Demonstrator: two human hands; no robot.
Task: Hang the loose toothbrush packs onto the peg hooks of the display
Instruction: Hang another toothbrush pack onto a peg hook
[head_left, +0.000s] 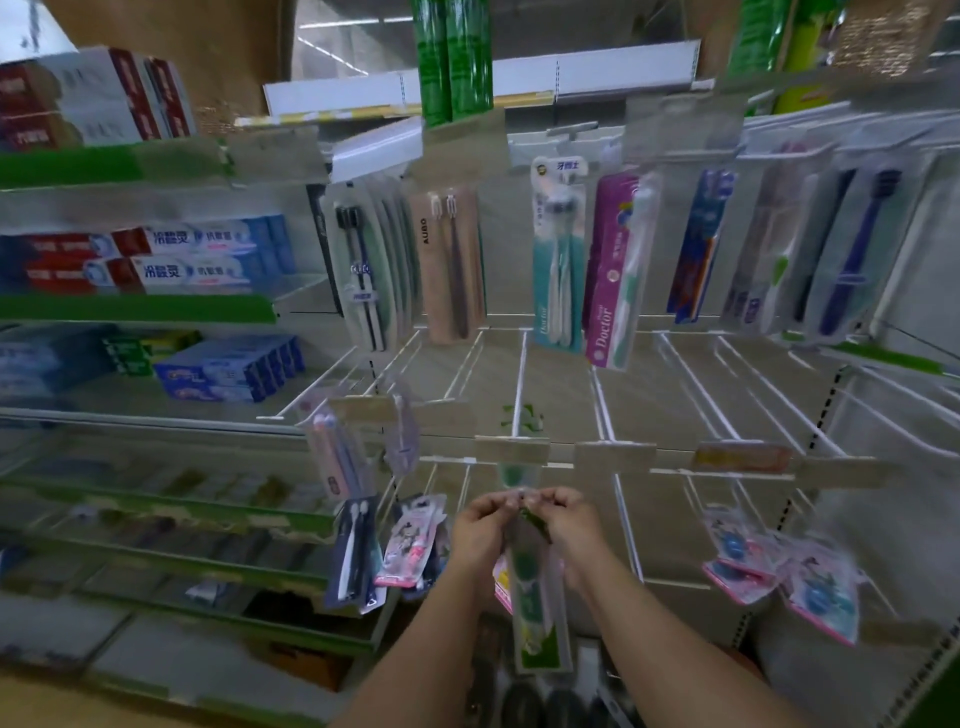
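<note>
A green and white toothbrush pack (537, 608) hangs down between my forearms. My left hand (480, 525) and my right hand (566, 519) both pinch its top edge, just below the tagged tip of a white peg hook (514, 449) in the middle row. Whether the pack's hole is on the hook is hidden by my fingers. Other packs hang on the upper row, among them a teal Doctor pack (556, 260) and a magenta Doctor pack (615, 270).
Several bare white peg hooks (670, 374) jut out across the middle row. Children's packs (779, 566) hang low right, more packs (410, 540) low left. Toothpaste boxes (197, 254) fill green-edged shelves on the left. The image is blurred.
</note>
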